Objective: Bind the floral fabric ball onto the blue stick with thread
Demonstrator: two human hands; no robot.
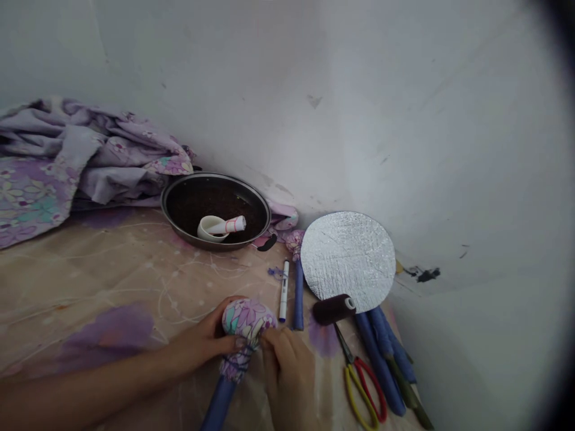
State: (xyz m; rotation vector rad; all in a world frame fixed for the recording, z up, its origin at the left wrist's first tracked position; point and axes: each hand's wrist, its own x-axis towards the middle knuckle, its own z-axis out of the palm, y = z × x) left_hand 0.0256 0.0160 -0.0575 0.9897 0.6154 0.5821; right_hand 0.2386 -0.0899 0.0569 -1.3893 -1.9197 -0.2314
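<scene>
In the head view, my left hand (pixel 224 335) is wrapped around a cloth-headed stick (pixel 248 317), its fingers behind the round floral head and its thumb on the neck. Dark thread (pixel 238 359) is wound around the gathered fabric under the head. Below that, the blue-wrapped handle (pixel 218 404) slants down toward me. My right hand (pixel 290 371) is closed at the right side of the neck, fingertips bent against the fabric. What its fingers pinch is hidden. Right of it lie a dark thread spool (pixel 331 309) and scissors (pixel 363 383) with red and yellow handles.
A dark pan (pixel 215 244) holds a white cup (pixel 211 229) with a paper roll (pixel 233 224). A marker (pixel 284 290), another cloth-headed stick (pixel 299 293), a silver disc (pixel 350 257) and blue-wrapped sticks (pixel 381 359) lie rightward. Crumpled floral fabric (pixel 90 155) lies against the wall (pixel 287 90).
</scene>
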